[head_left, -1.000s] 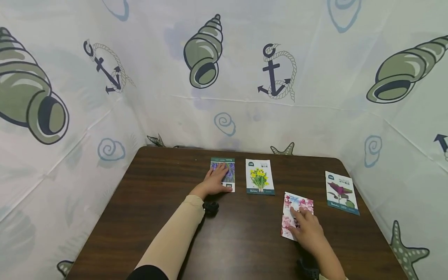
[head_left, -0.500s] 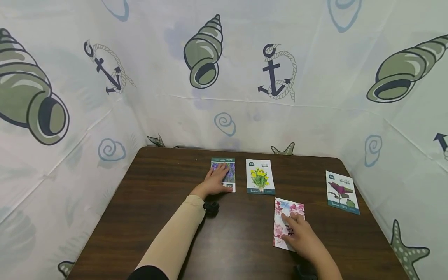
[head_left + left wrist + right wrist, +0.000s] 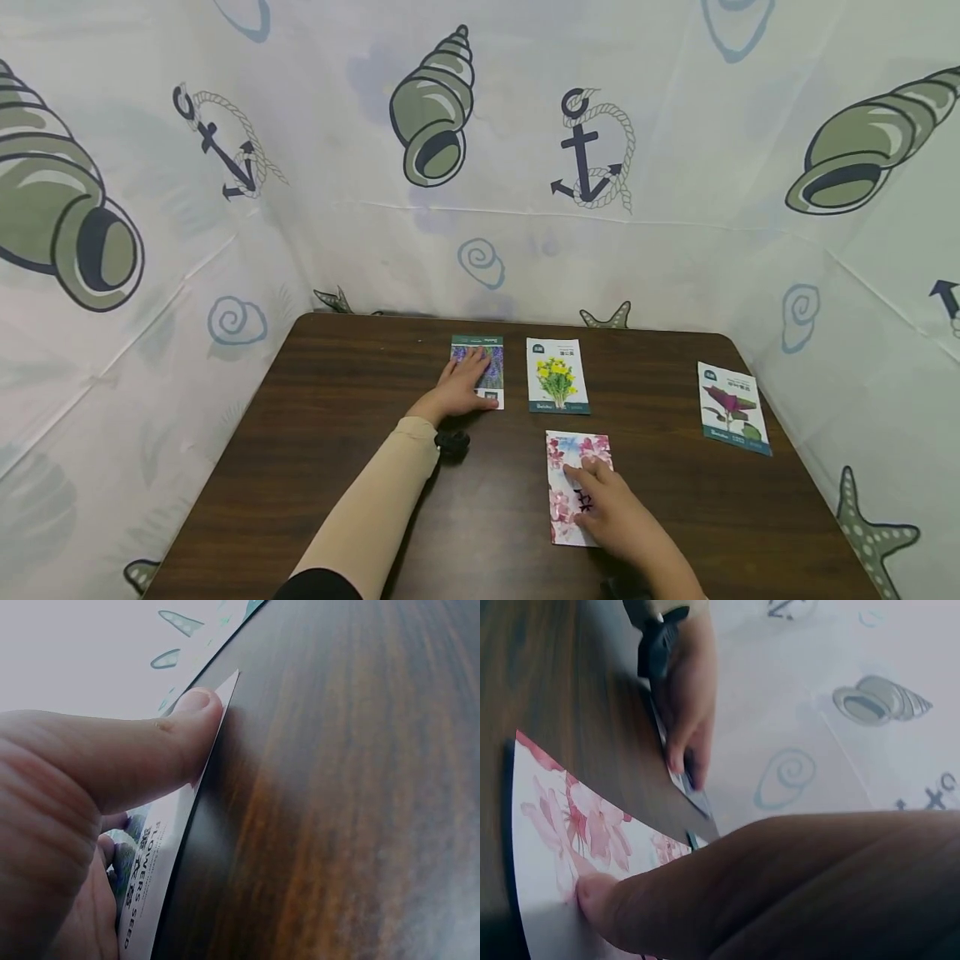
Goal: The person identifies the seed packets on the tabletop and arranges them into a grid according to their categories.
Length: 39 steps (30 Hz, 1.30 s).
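Observation:
My left hand (image 3: 456, 392) rests with its fingers spread on a seed packet (image 3: 491, 373) printed with purple flowers, near the back of the table. In the left wrist view the thumb (image 3: 172, 742) lies on that packet's edge, beside the printed words "FLOWERS SEED". My right hand (image 3: 611, 512) presses on a pink-blossom packet (image 3: 561, 492) lying nearer the front, index finger and thumb stretched over its face. The thumb (image 3: 604, 900) sits on the blossom print in the right wrist view, where the packet looks slightly bowed. The hand hides its lower right part.
A yellow-flower packet (image 3: 555, 375) lies just right of the purple one. Farther right, a packet with a dark purple bloom (image 3: 733, 408) lies tilted near the right edge of the brown table (image 3: 337, 400). A patterned white cloth (image 3: 525, 167) hangs behind.
My right hand has slid the pink-blossom packet left and a little toward the front, turning it straighter. The left hand and the other packets stay put.

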### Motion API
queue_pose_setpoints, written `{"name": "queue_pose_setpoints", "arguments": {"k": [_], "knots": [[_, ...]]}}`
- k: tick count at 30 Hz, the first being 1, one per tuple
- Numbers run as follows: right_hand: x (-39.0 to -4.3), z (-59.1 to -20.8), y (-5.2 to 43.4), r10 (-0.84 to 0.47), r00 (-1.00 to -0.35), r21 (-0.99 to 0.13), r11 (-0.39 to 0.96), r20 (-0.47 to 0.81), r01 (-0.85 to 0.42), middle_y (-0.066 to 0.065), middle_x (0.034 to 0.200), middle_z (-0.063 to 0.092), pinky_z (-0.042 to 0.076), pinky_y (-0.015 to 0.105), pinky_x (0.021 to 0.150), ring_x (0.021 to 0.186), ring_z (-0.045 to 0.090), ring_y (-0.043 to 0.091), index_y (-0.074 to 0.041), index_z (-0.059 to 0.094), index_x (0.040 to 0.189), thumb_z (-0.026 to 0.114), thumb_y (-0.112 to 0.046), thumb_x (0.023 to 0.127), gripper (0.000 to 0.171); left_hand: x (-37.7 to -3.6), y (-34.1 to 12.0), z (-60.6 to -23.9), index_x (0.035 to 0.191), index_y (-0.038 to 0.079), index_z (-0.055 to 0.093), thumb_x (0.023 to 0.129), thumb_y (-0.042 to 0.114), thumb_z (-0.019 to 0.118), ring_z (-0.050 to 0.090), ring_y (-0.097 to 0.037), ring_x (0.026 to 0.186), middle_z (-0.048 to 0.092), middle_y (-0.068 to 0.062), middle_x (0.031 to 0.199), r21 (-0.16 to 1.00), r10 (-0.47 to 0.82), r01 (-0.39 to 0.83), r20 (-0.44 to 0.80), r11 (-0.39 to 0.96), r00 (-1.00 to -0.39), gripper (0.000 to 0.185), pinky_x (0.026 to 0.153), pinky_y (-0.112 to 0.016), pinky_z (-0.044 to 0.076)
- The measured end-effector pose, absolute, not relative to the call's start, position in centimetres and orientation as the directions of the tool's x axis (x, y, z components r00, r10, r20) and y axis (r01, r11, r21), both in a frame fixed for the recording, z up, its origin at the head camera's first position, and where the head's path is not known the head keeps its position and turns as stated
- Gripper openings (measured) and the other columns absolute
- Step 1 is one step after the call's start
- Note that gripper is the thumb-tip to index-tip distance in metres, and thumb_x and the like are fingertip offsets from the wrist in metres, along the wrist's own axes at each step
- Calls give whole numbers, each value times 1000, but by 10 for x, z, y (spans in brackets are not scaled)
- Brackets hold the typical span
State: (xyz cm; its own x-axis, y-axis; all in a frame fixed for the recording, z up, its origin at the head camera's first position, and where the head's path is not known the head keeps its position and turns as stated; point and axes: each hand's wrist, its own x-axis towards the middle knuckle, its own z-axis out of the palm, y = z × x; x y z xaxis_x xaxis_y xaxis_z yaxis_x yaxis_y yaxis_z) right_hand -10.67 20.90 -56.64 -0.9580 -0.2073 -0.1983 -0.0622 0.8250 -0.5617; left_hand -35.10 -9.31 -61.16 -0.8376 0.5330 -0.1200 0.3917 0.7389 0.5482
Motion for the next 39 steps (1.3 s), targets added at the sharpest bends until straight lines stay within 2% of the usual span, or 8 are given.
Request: {"name": "queue_pose_setpoints", "arguments": {"k": [3, 10, 17, 27, 34, 39], "knots": [[-107, -567, 199, -248, -952, -573, 813, -180, -103, 23, 168, 45, 40, 72, 122, 153, 44, 53, -15, 62, 154, 86, -14, 91, 67, -349, -95, -609, 176, 10, 20, 96, 54, 80, -3, -31, 173, 3, -10, 186, 560, 534, 393, -107, 729, -839, 109, 137, -60, -9], [-112, -571, 172, -319, -937, -574, 798, -143, -184, 28, 167, 47, 42, 72, 120, 152, 46, 55, -13, 63, 148, 86, -18, 93, 60, -344, -92, -602, 176, 9, 19, 97, 52, 79, -5, -31, 173, 3, -11, 186, 568, 533, 385, -115, 727, -838, 108, 138, -59, -10], [-117, -571, 146, -410, -904, -548, 787, -120, -284, 27, 169, 44, 41, 70, 122, 155, 44, 53, -11, 60, 153, 81, -15, 97, 60, -349, -91, -609, 176, 11, 20, 96, 52, 79, -4, -30, 173, 3, -9, 186, 550, 527, 387, -115, 740, -842, 107, 138, -58, -10], [-122, -572, 124, -495, -866, -511, 765, -75, -393, 25, 169, 46, 44, 66, 122, 154, 46, 50, -14, 60, 157, 76, -6, 95, 65, -351, -93, -611, 176, 12, 17, 98, 51, 78, -6, -28, 173, 0, -7, 186, 553, 524, 378, -129, 743, -842, 107, 138, -56, -12], [-121, -573, 115, -548, -833, -527, 731, -77, -433, 17, 168, 49, 46, 62, 122, 154, 48, 42, -23, 57, 161, 77, -15, 99, 65, -346, -95, -605, 176, 10, 20, 97, 54, 78, -3, -33, 173, 3, -11, 186, 568, 531, 387, -107, 726, -840, 108, 138, -59, -9], [-123, -580, 113, -562, -827, -532, 697, 11, -480, 14, 162, 55, 49, 60, 119, 148, 54, 37, -21, 65, 150, 85, -19, 96, 58, -348, -95, -609, 176, 12, 19, 97, 55, 78, -4, -31, 173, 1, -8, 186, 568, 533, 388, -107, 726, -839, 108, 138, -59, -10]]}}
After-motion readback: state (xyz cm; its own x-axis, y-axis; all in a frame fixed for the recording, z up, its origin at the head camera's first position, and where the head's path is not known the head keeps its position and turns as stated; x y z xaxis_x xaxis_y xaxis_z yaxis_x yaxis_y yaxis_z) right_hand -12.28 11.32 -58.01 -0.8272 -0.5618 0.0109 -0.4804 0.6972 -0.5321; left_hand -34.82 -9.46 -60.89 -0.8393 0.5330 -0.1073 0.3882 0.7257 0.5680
